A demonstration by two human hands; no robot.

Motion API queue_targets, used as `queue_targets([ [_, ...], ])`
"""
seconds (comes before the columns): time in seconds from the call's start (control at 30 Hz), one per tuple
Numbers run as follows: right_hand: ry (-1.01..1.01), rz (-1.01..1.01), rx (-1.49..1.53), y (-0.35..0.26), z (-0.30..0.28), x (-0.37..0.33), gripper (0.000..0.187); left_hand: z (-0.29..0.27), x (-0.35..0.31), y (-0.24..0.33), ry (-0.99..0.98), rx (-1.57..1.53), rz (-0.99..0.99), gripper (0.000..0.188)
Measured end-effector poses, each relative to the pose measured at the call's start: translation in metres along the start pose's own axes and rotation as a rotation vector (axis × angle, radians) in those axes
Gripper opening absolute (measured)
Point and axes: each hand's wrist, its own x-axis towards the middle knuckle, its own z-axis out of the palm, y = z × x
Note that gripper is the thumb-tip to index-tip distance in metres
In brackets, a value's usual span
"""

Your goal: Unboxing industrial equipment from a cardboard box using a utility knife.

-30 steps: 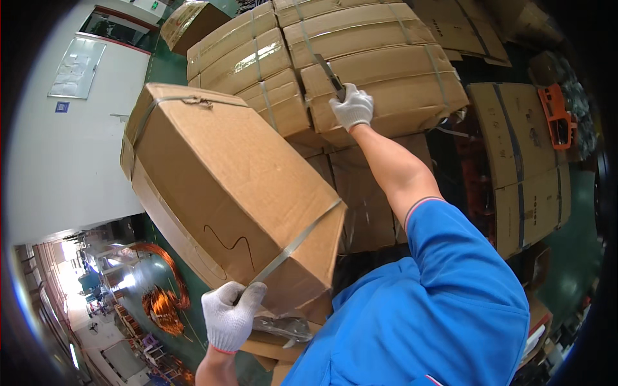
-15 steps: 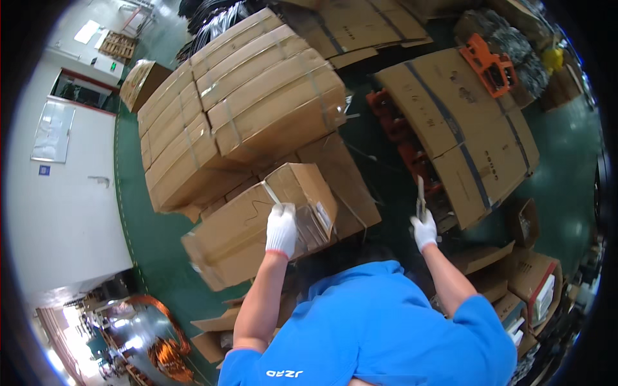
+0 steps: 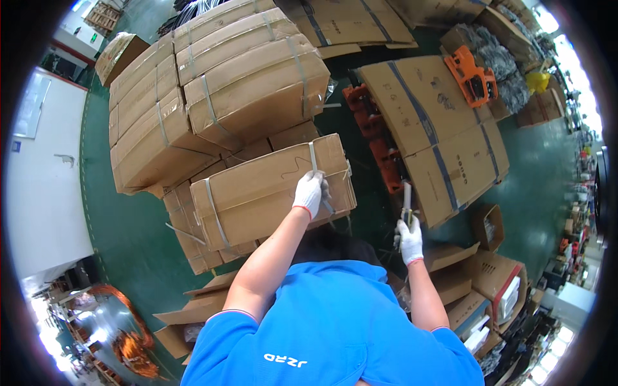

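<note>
My left hand [image 3: 311, 192], in a white glove, is closed on a pale packing strap [image 3: 313, 156] near the right end of a long brown carton [image 3: 257, 182]. A second strap [image 3: 217, 214] crosses the carton's left part, and a thin dark curved line marks its top. Below my left hand, the strap's lower stretch shows along the carton's near side. To the right, away from the carton, my gloved right hand [image 3: 409, 240] grips a knife [image 3: 407, 199] with its pale blade pointing away from me. The fingers partly hide its handle.
More cartons [image 3: 187, 222] lie under the long one, and a tall strapped stack [image 3: 251, 83] rises behind. At right, flattened cardboard [image 3: 444, 141] covers orange parts [image 3: 380, 141], with an orange frame [image 3: 470, 74] on top. Opened boxes [image 3: 473, 283] stand near my right arm.
The long carton has turned and settled flatter, its strapped top now facing up. My left hand remains at its strap. The knife stays in my right hand, and the view has shifted.
</note>
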Motion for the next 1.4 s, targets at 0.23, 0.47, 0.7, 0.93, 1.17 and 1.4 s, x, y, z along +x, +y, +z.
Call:
queue_targets([
  [0.23, -0.43, -0.693, -0.782, -0.129, 0.066, 0.048, 0.037, 0.007, -0.037, -0.018, 0.049, 0.096, 0.07, 0.021],
  [0.47, -0.824, -1.197, -1.404, -0.214, 0.128, 0.098, 0.036, 0.028, -0.018, -0.045, 0.43, 0.385, 0.296, 0.029],
  [0.7, -1.039, -1.39, -1.617, -0.232, 0.16, 0.131, 0.026, 0.065, -0.023, -0.046, 0.864, 0.931, 0.435, 0.03],
  [0.93, -1.084, -1.427, -1.549, -0.208, 0.163, 0.146, 0.025, 0.073, -0.02, -0.051, 0.935, 1.15, 0.385, 0.024],
  [1.17, -1.083, -1.456, -1.481, -0.224, 0.134, 0.154, 0.033, 0.069, -0.024, -0.054, 0.943, 1.195, 0.456, 0.02],
  [1.4, -1.052, -1.408, -1.539, -0.218, 0.144, 0.146, 0.036, 0.067, -0.028, -0.047, 0.852, 1.387, 0.592, 0.016],
])
